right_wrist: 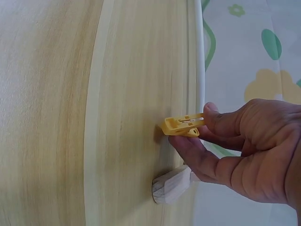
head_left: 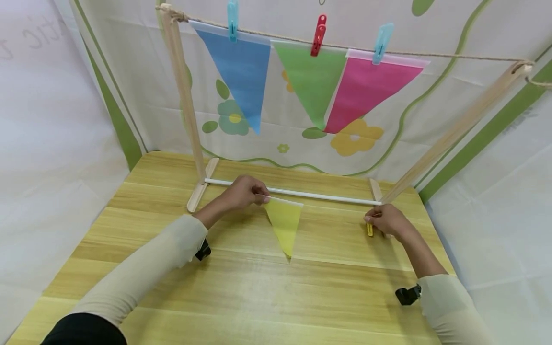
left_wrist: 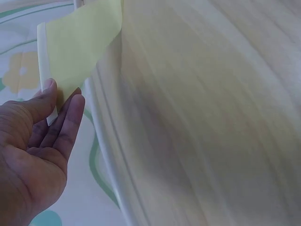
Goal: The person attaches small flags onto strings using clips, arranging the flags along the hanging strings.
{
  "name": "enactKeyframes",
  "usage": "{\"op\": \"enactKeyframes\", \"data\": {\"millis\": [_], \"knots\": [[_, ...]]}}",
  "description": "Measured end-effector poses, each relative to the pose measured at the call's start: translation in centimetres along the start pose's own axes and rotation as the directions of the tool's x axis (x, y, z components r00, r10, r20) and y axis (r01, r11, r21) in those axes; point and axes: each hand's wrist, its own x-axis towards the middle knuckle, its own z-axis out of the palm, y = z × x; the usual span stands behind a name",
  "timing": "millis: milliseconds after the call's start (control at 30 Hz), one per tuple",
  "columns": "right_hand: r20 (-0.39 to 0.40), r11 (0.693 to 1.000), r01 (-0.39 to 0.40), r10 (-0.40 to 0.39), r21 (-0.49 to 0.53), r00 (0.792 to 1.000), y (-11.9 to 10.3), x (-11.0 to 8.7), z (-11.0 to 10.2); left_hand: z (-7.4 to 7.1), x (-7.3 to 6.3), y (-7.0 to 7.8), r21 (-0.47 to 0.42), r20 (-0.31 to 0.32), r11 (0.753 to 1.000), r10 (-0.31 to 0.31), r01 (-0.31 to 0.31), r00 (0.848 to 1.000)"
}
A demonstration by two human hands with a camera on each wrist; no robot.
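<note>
Between thumb and fingers, my left hand (head_left: 247, 192) pinches a yellow triangular pennant (head_left: 284, 221) by one end of its white top strip. The pennant's point hangs downward over the table. In the left wrist view the thumb lies on the white edge of the yellow pennant (left_wrist: 77, 42). My right hand (head_left: 390, 221) holds a yellow clothespin (right_wrist: 181, 125) near the right foot of the frame. Above, blue (head_left: 241, 62), green (head_left: 312, 74) and pink (head_left: 375, 81) pennants hang from a twine line (head_left: 457, 56).
Light blue clothespins (head_left: 233, 20) and a red clothespin (head_left: 318, 35) grip the line. Wooden posts (head_left: 185, 91) stand on wooden feet (head_left: 198, 194), joined low by a white rod (head_left: 319, 195). The wood-grain table (head_left: 258, 297) meets a patterned cloth backdrop (head_left: 258, 148).
</note>
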Motion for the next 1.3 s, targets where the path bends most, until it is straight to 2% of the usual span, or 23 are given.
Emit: {"op": "enactKeyframes", "data": {"millis": [133, 367, 767, 1300], "knots": [[0.0, 0.999, 0.001, -0.001, 0.046, 1.0, 0.1, 0.0, 0.0, 0.0, 0.4, 0.7, -0.001, 0.0, 1.0, 0.012, -0.012, 1.0], [0.007, 0.993, 0.022, -0.023, 0.116, 1.0, 0.1, 0.2, -0.1, -0.1, 0.9, 1.5, -0.051, 0.004, 0.999, -0.008, 0.008, 1.0], [-0.002, 0.992, 0.06, -0.06, 0.113, 0.998, -0.8, 0.1, -1.0, -0.5, 1.1, 2.5, -0.125, -0.003, 0.992, -0.034, 0.033, 0.999], [0.006, 0.987, 0.082, -0.084, 0.138, 0.996, -2.7, 0.0, -3.2, -1.4, 1.6, 4.8, -0.076, -0.015, 0.997, 0.002, -0.004, 1.0]]}}
